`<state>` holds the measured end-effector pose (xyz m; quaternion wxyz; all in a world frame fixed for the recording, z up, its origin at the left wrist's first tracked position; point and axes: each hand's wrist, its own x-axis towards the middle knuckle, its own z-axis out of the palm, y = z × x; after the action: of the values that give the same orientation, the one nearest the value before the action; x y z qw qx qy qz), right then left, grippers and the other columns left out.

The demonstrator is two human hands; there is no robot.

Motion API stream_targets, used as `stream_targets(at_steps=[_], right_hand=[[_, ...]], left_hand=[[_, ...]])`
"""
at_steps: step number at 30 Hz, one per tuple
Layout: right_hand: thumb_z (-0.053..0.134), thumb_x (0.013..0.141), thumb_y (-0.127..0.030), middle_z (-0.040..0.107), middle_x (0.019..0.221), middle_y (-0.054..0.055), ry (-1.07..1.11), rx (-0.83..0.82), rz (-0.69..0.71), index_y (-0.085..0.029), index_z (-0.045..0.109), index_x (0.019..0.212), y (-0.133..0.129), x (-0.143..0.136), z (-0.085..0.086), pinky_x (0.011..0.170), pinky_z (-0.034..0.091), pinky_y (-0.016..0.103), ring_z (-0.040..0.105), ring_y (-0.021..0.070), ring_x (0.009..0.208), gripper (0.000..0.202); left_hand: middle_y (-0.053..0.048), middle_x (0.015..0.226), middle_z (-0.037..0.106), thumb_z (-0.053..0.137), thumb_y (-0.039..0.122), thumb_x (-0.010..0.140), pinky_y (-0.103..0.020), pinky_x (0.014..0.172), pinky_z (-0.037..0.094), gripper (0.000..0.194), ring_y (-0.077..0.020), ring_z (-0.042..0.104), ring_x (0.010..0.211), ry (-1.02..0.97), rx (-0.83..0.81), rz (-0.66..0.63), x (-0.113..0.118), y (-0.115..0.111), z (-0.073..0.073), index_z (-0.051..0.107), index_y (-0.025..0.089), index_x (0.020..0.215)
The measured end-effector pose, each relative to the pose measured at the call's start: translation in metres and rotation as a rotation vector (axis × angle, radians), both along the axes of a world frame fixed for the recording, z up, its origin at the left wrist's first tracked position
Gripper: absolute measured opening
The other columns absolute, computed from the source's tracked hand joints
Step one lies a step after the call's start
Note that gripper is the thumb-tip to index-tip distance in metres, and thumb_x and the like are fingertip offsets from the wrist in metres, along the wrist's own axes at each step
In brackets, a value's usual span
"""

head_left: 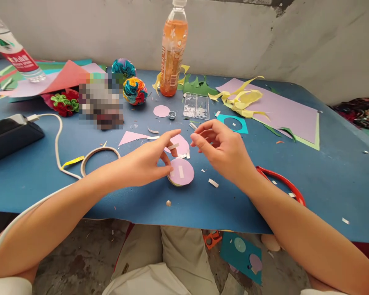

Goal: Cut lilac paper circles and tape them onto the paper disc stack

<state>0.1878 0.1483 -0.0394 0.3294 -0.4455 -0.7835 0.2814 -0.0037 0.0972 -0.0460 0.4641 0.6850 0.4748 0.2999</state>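
My left hand [149, 159] is open, fingers apart, its thumb at the left edge of a stack of round pink paper discs [188, 172]. A short white strip [181, 171] lies on the top disc. Another white strip [173, 146] shows by the left fingertips; whether it sticks to a finger I cannot tell. Behind the stack lie more pink paper circles [182, 144], partly hidden by that hand. To the right, my right hand [224, 151] hovers with thumb and index finger drawn together in a pinch. Anything between those fingertips is too small to make out.
An orange drink bottle [173, 53] stands at the back, near a clear plastic case [196, 106]. Red-handled scissors or a similar red loop [290, 186] lies by my right forearm. At left are a tape ring [83, 162], a white cable [59, 139] and paper flower balls [135, 90].
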Motion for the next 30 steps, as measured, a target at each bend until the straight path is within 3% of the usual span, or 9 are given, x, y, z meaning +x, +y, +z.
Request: stream_targets(at_steps=[10, 18, 25, 30], right_hand=[[0.055, 0.085, -0.038, 0.064, 0.073, 0.0, -0.035, 0.049, 0.02, -0.02, 0.055, 0.09, -0.005, -0.001, -0.001, 0.061, 0.042, 0.027, 0.059, 0.0133, 0.063, 0.019], [0.062, 0.078, -0.034, 0.069, 0.09, 0.002, -0.319, -0.268, 0.329, -0.02, 0.059, 0.088, 0.003, 0.003, -0.009, 0.064, 0.042, 0.027, 0.062, 0.0156, 0.075, 0.017], [0.059, 0.081, -0.038, 0.069, 0.087, 0.0, -0.319, -0.258, 0.359, -0.023, 0.059, 0.082, 0.004, 0.004, -0.014, 0.062, 0.039, 0.027, 0.061, 0.0161, 0.074, 0.015], [0.06, 0.082, -0.034, 0.069, 0.087, 0.0, -0.326, -0.234, 0.369, -0.022, 0.059, 0.083, 0.003, 0.004, -0.014, 0.064, 0.039, 0.027, 0.061, 0.0164, 0.075, 0.012]], left_hand=[[-0.004, 0.101, 0.055, 0.056, 0.01, 0.075, -0.018, 0.051, 0.043, 0.069, -0.0114, 0.06, 0.076, 0.019, 0.121, -0.061, 0.004, -0.003, -0.003, 0.032, 0.027, 0.137], [-0.005, 0.112, 0.051, 0.055, 0.013, 0.08, -0.02, 0.058, 0.044, 0.066, -0.0109, 0.059, 0.082, 0.06, 0.077, -0.036, 0.006, -0.004, -0.003, 0.028, 0.026, 0.139], [-0.003, 0.113, 0.051, 0.057, 0.018, 0.082, -0.024, 0.07, 0.049, 0.066, -0.0118, 0.058, 0.086, -0.021, 0.078, -0.071, 0.001, -0.008, -0.001, 0.029, 0.034, 0.139], [-0.005, 0.115, 0.05, 0.054, 0.015, 0.08, -0.023, 0.065, 0.048, 0.066, -0.0122, 0.06, 0.085, 0.081, 0.056, -0.052, 0.007, -0.005, -0.006, 0.028, 0.029, 0.139]])
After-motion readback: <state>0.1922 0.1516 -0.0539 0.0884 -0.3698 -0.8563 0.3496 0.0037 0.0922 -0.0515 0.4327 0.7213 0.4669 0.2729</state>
